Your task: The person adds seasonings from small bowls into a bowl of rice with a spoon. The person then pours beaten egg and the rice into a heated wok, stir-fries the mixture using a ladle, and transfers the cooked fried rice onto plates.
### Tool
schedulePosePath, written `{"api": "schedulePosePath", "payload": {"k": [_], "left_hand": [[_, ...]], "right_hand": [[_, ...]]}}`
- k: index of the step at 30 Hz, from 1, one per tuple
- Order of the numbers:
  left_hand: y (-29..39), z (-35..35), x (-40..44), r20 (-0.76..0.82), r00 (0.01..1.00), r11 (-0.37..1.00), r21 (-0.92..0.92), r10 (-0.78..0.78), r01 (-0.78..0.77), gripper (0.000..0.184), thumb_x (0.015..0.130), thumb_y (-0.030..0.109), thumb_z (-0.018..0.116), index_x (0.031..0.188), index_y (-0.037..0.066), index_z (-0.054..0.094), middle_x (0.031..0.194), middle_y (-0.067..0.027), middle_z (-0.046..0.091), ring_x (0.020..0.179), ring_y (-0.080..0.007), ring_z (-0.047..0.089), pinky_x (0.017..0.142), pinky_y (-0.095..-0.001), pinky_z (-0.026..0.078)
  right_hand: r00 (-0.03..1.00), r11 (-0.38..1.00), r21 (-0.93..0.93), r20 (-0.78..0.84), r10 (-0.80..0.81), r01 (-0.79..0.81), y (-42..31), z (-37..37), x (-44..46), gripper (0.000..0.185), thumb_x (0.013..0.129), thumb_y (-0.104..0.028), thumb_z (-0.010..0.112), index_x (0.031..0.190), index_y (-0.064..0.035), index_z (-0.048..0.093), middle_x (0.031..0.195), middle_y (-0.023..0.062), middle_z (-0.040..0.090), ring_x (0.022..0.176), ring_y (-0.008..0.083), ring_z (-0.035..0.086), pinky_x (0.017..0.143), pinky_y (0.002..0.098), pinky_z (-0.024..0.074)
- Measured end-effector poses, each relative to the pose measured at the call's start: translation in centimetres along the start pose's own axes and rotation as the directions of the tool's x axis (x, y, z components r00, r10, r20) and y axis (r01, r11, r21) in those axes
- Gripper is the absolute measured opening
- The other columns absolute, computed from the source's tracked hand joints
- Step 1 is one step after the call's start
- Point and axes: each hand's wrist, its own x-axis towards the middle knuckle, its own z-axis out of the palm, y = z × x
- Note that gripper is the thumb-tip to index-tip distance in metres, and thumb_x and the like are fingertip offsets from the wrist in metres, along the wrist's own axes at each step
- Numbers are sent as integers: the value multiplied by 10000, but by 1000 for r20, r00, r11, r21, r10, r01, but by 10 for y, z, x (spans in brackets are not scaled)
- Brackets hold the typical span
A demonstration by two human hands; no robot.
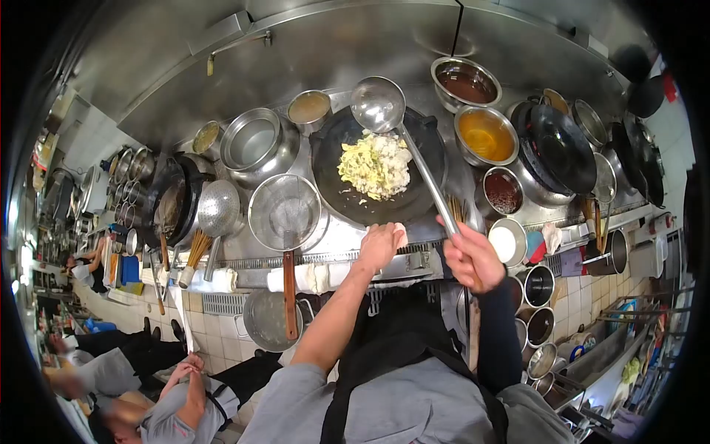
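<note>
A dark wok [333, 185] holds rice mixed with yellow egg [375, 164] at the centre. My left hand [381, 244] is closed on a pale cloth [400, 236] at the wok's near edge. To its right, my right hand [475, 257] grips the handle end of a long metal ladle [378, 105], whose round bowl is over the far side of the wok, just beyond the food.
Left of the wok are a wire strainer [285, 212], a steel pot [252, 140] and a perforated skimmer [219, 208]. Bowls of amber liquid [486, 135] and dark red liquid [467, 83], plus stacked woks [563, 148], stand right. Other people [177, 403] are at lower left.
</note>
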Motion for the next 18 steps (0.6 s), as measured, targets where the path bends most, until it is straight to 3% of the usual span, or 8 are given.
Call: {"api": "schedulePosePath", "payload": {"k": [3,5,7,10,12,14,16,18], "left_hand": [[-13,19,6,-82,996,999,-47,21,-25,336,1085,349,534,976,41,616,920,-216,713,923,-435,634,863,-531,495],[-12,7,2,24,999,999,-29,27,-26,339,1088,348,525,1026,33,635,1003,-223,711,983,-429,631,900,-517,498],[-17,3,10,76,995,998,-6,59,-59,341,1086,348,527,1058,29,644,1039,-219,705,1012,-423,629,917,-512,500],[12,-23,-5,-209,963,941,325,172,-98,256,1050,280,569,1116,49,659,1014,-181,685,1022,-390,638,994,-505,466],[19,-22,-5,-307,915,909,397,260,-125,226,1027,255,590,1106,54,657,980,-165,672,1011,-376,641,1007,-503,452],[21,-20,-4,-277,918,919,350,285,-180,197,1002,239,612,1071,58,649,949,-150,659,996,-364,644,999,-500,443],[5,-3,-2,-138,972,958,245,188,-150,211,1023,240,577,1049,47,660,965,-148,655,1001,-348,632,999,-494,432],[-7,6,1,-136,974,974,163,183,-161,233,1044,258,556,994,52,656,925,-140,673,951,-338,646,932,-491,439]], "right_hand": [[949,768,593,308,62,-243,45,-84,93,399,1142,-197,465,1508,-38,459,884,5,471,565,51,413,394,195,335],[947,647,698,157,281,-308,70,-120,149,317,1120,-190,521,1401,-43,502,836,4,488,557,70,434,401,236,357],[963,980,23,-182,200,-200,57,-85,149,304,1112,-206,536,1389,-81,531,809,7,514,541,49,434,390,231,344],[953,914,-396,-302,-36,-91,50,-12,113,229,1092,-202,569,1308,-127,563,776,-1,522,515,36,409,401,206,315],[980,987,-7,-123,157,-159,53,-53,141,250,1081,-192,574,1318,-113,557,764,-4,515,508,48,421,392,223,322],[945,889,332,20,326,-314,76,-100,180,259,1074,-190,573,1318,-104,556,750,-13,497,493,67,426,373,262,328],[964,955,-230,-227,137,-190,75,-54,163,239,1079,-203,578,1299,-112,563,763,-21,492,498,61,416,371,263,312],[951,700,-705,-279,-129,-112,68,-1,125,206,1078,-201,583,1269,-123,570,755,-31,490,496,50,393,375,252,281]]}}
